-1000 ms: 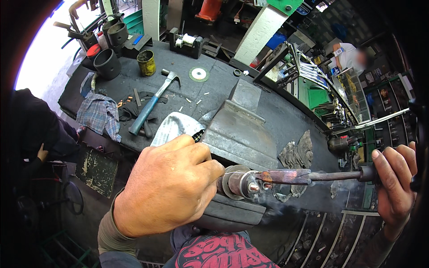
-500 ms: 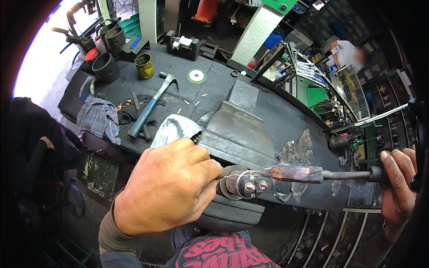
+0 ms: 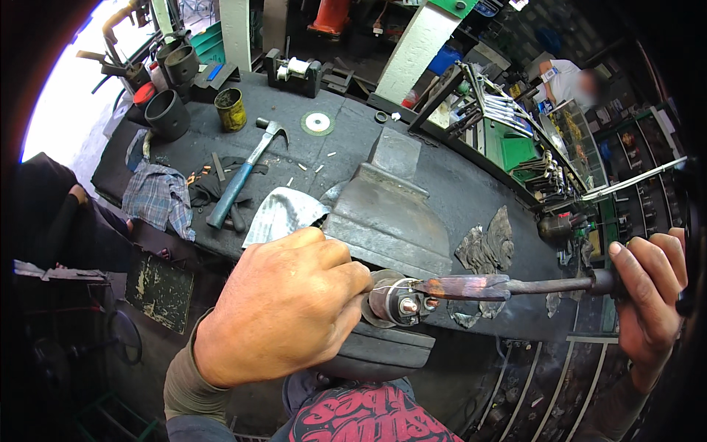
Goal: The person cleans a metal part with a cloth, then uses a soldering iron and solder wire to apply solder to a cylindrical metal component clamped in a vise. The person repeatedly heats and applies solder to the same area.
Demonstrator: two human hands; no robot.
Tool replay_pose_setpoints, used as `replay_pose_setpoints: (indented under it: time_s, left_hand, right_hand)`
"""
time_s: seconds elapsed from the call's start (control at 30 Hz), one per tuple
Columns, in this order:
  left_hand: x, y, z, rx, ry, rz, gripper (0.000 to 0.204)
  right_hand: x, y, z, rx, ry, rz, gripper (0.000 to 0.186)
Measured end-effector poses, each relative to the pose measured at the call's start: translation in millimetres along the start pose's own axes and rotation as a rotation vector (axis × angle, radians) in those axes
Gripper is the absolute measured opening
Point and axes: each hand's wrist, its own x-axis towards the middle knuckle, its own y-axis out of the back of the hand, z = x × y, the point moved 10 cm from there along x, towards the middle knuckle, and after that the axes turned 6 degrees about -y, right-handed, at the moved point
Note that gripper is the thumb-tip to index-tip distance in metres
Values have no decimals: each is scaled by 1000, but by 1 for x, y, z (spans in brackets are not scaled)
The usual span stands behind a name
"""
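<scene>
A dark cylindrical solenoid with two copper-coloured threaded studs sits at the near side of the big steel vise; how it is held is partly hidden. My left hand is closed in a pinch beside it, on a thin silvery wire, probably solder, that runs over its end. At the right, my right hand grips the handle of a soldering iron with a thick, blackened copper bit. The bit lies level, its tip at the solenoid's end near the studs and the wire.
On the dark bench lie a blue-handled claw hammer, a pale cloth, a checked rag, a round disc and a yellow can. Wrinkled dark scraps lie right of the vise. Another person is at the far right.
The soldering iron has moved left, bringing its tip closer in over the solenoid's end. My right hand has moved left with it. My left hand keeps its pinch beside the solenoid. The view has shifted slightly.
</scene>
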Motion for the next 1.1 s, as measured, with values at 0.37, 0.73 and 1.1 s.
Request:
replay_pose_setpoints:
  time_s: [0.37, 0.73, 1.1]
  left_hand:
    - [0, 0, 0, -17, -3, 14, 16]
    - [0, 3, 3, 20, -19, 11, 18]
    - [5, 1, 13, 95, -36, -16, 17]
  right_hand:
    - [-10, -1, 4, -70, -123, -162, 53]
    - [-16, 0, 7, -71, -89, -195, 56]
    - [3, 0, -4, -74, 15, -75, 40]
